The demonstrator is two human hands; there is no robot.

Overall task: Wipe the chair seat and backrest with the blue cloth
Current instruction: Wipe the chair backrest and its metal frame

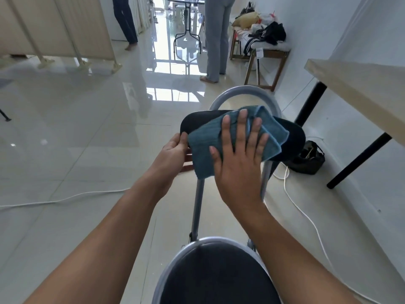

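Fingers (243,123) of right hand (238,165) are pressing, spread flat, blue microfibre cloth (203,145) onto dark padded backrest (192,121); left hand (171,154) is gripping its edge, apparently steadying it.

Legible text, labels, brands, numbers, signs: none.

One possible item: a small white tag (259,51) hanging from the cushioned bench (270,54), far beyond the fingertips (242,112) of the right hand (237,163). It shows faint dark marks (too small and blurred to read as letters or figures).

White stripes on the dark garment (252,45) on that bench are a pattern only, with no wording.

Blue cloth (203,145) under the fingers: plain, no print or label visible.
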